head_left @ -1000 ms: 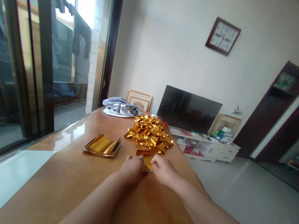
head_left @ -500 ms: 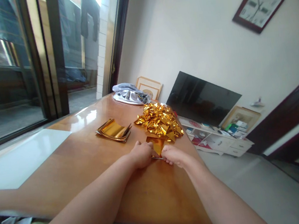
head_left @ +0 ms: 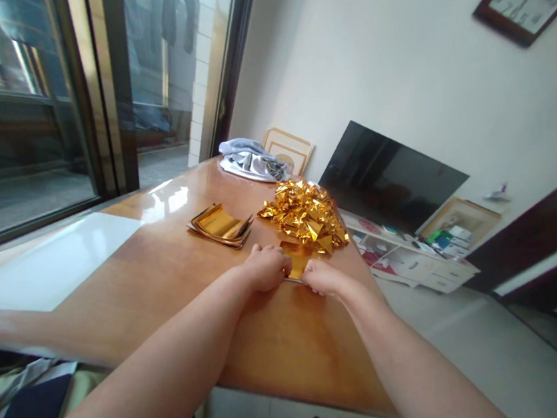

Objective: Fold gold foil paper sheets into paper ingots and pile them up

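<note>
A sheet of gold foil paper point(head_left: 297, 264) lies on the wooden table point(head_left: 273, 337) between my two hands. My left hand point(head_left: 267, 266) is closed at the sheet's left side, its fingers curled on the edge. On the right side, my right hand point(head_left: 319, 277) is closed with its fingertips pressed at the near corner. Just beyond the hands rises a heap of folded gold foil pieces point(head_left: 306, 214). To the left, a stack of gold foil sheets point(head_left: 220, 226) rests with its edges curling up. The exact finger grip is partly hidden.
A white sheet point(head_left: 63, 260) covers the table's left part. Folded clothing point(head_left: 251, 161) and a framed picture point(head_left: 288, 149) stand at the far end. Beyond the table's right edge are a television point(head_left: 390, 176) and a white cabinet point(head_left: 410, 264). A glass sliding door point(head_left: 23, 131) borders the left.
The view has tilted and shifted, so the table's contents appear slightly higher and further right. Less of the foil sheet's surface shows, and its far edge appears lifted or folded. Both hands stay on it.
</note>
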{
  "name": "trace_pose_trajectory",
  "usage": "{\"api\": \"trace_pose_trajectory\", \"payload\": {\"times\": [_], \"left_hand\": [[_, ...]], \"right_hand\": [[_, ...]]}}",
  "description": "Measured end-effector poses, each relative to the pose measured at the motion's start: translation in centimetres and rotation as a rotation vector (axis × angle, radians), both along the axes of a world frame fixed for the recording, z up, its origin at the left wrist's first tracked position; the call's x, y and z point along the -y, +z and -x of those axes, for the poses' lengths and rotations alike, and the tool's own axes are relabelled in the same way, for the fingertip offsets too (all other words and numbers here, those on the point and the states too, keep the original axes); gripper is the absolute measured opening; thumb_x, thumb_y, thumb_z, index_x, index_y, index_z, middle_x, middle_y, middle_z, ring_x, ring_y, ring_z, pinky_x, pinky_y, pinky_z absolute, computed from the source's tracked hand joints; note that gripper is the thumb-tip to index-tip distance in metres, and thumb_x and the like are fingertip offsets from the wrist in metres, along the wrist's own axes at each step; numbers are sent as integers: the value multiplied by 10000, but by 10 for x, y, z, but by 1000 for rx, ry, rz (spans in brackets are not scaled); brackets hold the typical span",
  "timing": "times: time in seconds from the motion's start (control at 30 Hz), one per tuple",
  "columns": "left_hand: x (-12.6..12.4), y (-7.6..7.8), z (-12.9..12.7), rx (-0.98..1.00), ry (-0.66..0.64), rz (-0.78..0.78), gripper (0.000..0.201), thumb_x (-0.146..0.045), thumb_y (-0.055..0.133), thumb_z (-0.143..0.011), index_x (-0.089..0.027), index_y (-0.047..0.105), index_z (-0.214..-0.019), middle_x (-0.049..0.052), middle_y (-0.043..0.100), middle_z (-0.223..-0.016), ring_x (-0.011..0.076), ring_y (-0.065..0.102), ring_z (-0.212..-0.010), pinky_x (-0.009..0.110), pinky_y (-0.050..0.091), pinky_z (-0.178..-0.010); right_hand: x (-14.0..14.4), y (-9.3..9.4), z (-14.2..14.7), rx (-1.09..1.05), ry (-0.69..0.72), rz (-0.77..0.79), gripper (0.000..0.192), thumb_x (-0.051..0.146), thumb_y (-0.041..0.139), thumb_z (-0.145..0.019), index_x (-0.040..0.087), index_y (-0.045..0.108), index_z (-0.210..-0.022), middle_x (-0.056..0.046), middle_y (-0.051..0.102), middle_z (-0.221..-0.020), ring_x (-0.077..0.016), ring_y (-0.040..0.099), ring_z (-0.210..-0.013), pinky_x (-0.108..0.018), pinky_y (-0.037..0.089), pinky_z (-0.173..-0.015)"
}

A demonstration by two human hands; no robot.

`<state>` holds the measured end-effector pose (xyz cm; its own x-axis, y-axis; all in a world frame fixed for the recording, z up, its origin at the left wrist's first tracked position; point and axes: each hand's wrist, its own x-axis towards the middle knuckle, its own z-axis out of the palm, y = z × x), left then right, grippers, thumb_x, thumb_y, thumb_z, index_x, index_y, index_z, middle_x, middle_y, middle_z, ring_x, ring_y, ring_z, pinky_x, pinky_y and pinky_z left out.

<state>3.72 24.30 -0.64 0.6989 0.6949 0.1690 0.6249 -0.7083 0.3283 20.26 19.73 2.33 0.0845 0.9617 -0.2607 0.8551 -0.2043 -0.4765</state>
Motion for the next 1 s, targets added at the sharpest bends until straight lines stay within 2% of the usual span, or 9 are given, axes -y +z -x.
{"api": "trace_pose_trajectory", "payload": {"times": [0.1,0.17,0.2,0.33,0.5,0.67,0.77,0.87,1.0], "left_hand": [[-3,1,5,-19,26,30,220,-271,542,-848,-320,743,-926,76,664,-1046,304,541,-1082,515,354,-950],[-4,2,7,-27,37,54,235,-278,545,-840,-342,750,-936,73,667,-1047,311,540,-1093,531,350,-958],[-5,3,9,-27,40,62,241,-283,545,-837,-352,753,-939,71,670,-1044,313,543,-1093,535,352,-958],[-8,3,11,-24,48,83,252,-303,556,-823,-376,765,-945,61,694,-1023,310,560,-1077,523,363,-954],[-12,2,12,-41,75,142,250,-307,602,-791,-400,775,-947,41,732,-1002,305,585,-1047,514,364,-960],[-10,6,14,-32,83,178,253,-304,640,-764,-399,781,-953,27,750,-1021,293,592,-1053,486,359,-970],[-10,7,14,-27,87,196,258,-315,647,-764,-427,776,-957,4,750,-1061,296,594,-1068,502,347,-992],[-12,6,14,-9,82,213,265,-309,654,-765,-443,775,-958,-10,750,-1094,309,596,-1071,544,319,-1010],[-13,6,13,-3,114,227,251,-320,692,-740,-437,784,-941,7,760,-1052,327,593,-1074,578,299,-1019]], "right_hand": [[0,4,3,22,9,23,270,357,711,-877,115,708,-995,-97,714,-938,-227,666,-852,-289,544,-706],[-1,5,4,29,19,21,205,324,754,-825,132,725,-888,-64,691,-710,-194,644,-698,-236,478,-573],[-2,4,5,32,27,19,189,316,753,-817,145,725,-892,-44,668,-655,-176,623,-645,-225,449,-539],[-5,1,5,46,52,23,229,331,709,-825,158,708,-974,-9,605,-589,-136,544,-525,-215,388,-479],[-8,3,8,60,81,63,275,392,683,-824,144,691,-943,-3,546,-528,-128,491,-461,-220,354,-431],[-7,5,15,68,107,62,337,435,680,-824,143,693,-992,-39,596,-577,-138,506,-459,-226,340,-400],[-7,6,19,63,131,26,450,455,711,-797,164,674,-1139,-93,694,-756,-147,547,-495,-224,346,-390],[-7,10,23,37,199,6,543,479,718,-784,215,632,-1250,-117,726,-991,-151,578,-530,-217,350,-366],[-7,13,27,20,285,-1,484,449,677,-821,231,629,-1250,-106,720,-1082,-151,599,-561,-196,344,-342]]}}
